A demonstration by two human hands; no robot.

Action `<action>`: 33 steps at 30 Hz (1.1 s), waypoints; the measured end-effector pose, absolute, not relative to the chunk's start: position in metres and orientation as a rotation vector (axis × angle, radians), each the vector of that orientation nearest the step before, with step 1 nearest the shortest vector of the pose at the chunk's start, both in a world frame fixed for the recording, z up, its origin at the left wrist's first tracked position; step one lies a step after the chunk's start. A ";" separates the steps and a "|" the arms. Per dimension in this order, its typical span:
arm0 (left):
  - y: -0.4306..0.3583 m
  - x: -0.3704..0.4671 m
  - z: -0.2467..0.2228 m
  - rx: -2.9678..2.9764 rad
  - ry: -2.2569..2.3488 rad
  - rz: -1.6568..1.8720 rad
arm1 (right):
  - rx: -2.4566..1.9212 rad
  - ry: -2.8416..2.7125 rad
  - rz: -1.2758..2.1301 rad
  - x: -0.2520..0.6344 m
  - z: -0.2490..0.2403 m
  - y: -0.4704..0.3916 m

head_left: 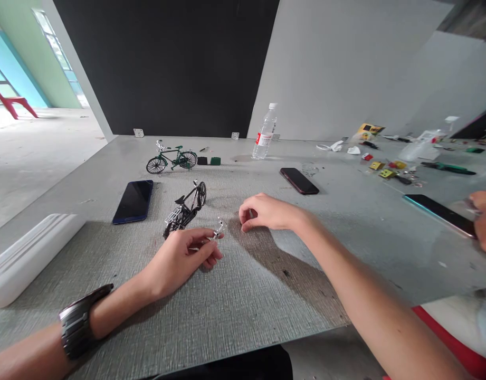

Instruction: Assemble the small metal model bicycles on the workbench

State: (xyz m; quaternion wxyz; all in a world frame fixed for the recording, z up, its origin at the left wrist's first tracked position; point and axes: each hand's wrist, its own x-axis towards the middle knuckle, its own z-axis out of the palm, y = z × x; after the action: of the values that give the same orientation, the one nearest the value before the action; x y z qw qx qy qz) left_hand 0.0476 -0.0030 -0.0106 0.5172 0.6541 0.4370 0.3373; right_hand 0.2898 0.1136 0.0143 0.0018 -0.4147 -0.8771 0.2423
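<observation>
My left hand [187, 258], with a black watch on its wrist, pinches a small silvery metal part [219, 228] between thumb and fingertips. Just beyond it stands a black toy bicycle [192, 203] with a silver rear rack, partly hidden by the hand. My right hand [262, 212] is curled low over the table, thumb and fingertips drawn together; whatever they hold, if anything, is too small or hidden to make out. Farther back, a green toy bicycle [173, 158] is upright beside two small dark green blocks [215, 161].
A blue-edged phone [133, 202] and a white plastic case [32, 253] lie at left. Another phone [299, 180] and a water bottle [265, 133] are behind my right hand. Small parts, green-handled pliers [448, 168] and another person's hand [484, 219] by a phone [440, 215] are at right.
</observation>
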 end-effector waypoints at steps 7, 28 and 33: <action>-0.004 0.046 -0.010 1.594 1.034 0.795 | -1.427 -2.738 0.736 0.296 0.014 0.116; -0.006 0.046 -0.002 1.716 1.062 0.712 | -0.726 -2.220 1.251 0.258 0.028 0.083; -0.007 0.046 -0.003 1.698 1.072 0.702 | -0.717 -2.282 1.235 0.257 0.032 0.079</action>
State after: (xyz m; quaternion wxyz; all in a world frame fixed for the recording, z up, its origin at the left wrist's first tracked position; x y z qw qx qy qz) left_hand 0.0462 -0.0067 -0.0030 0.4860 0.6976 0.4405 0.2884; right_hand 0.2569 0.0794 0.0317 0.2231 -0.2598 -0.8263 0.4471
